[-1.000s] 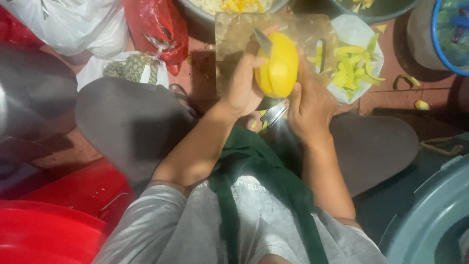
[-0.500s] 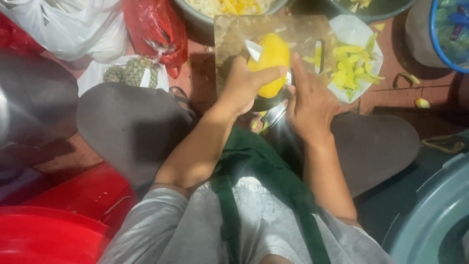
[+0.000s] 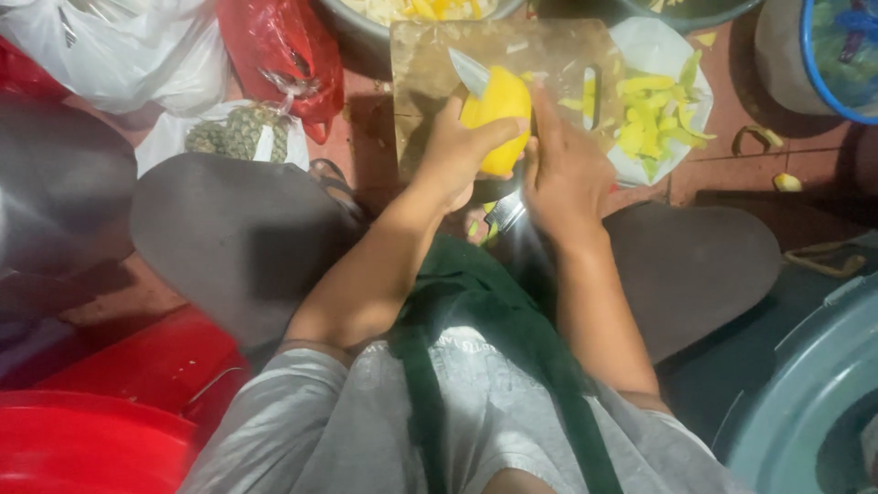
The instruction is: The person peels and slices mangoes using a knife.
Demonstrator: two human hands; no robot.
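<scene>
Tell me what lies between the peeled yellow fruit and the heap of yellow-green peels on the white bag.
In the head view, a bare strip of the wooden cutting board separates the fruit from the peels.

The mango has been lowered toward the frame's upper middle and turned, with the knife now showing at its upper left.
</scene>
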